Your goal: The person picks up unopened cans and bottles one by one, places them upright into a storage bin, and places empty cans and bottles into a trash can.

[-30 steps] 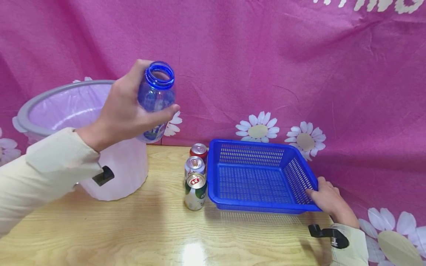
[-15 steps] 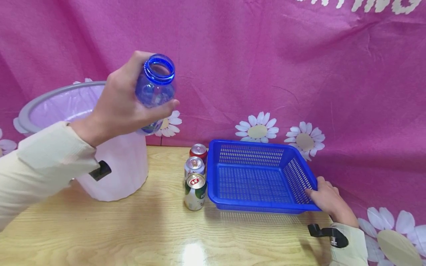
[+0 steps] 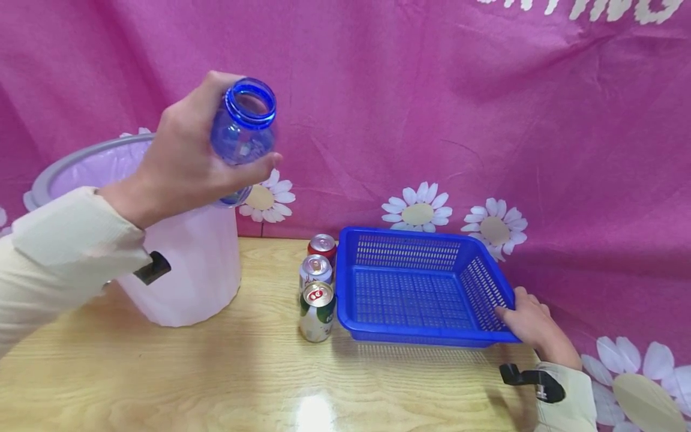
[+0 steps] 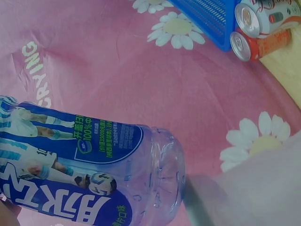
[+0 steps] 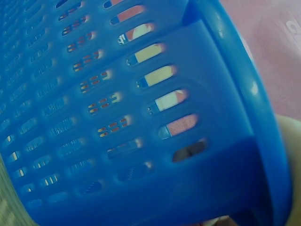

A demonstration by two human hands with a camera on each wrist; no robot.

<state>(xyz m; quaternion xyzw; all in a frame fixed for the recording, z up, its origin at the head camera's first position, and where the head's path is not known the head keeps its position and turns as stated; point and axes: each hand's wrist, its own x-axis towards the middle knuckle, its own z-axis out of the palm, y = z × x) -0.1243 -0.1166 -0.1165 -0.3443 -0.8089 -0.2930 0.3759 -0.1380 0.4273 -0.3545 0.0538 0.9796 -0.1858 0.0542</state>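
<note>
My left hand [image 3: 180,159] grips a clear plastic bottle [image 3: 243,143] with a blue neck, uncapped and roughly upright. It is held in the air, in front of the near right side of the bin's rim. In the left wrist view the bottle's printed label [image 4: 61,174] fills the lower left. On the right, my right hand [image 3: 534,324] holds the rim of a blue plastic basket [image 3: 426,336], thumb over the edge at its near right corner. Seen close in the right wrist view is the slotted basket wall [image 5: 108,94]. Nothing lies in the basket.
A whitish bin [image 3: 200,270] with a grey rim and a purple liner stands at the left. Three drink cans [image 3: 317,318] stand in a row against the basket's left side. Pink flowered cloth [image 3: 345,120] hangs behind the wooden table [image 3: 259,384].
My left hand has lifted the bottle and shifted it a little to the left, toward the bin. The right hand, basket and cans have stayed put.
</note>
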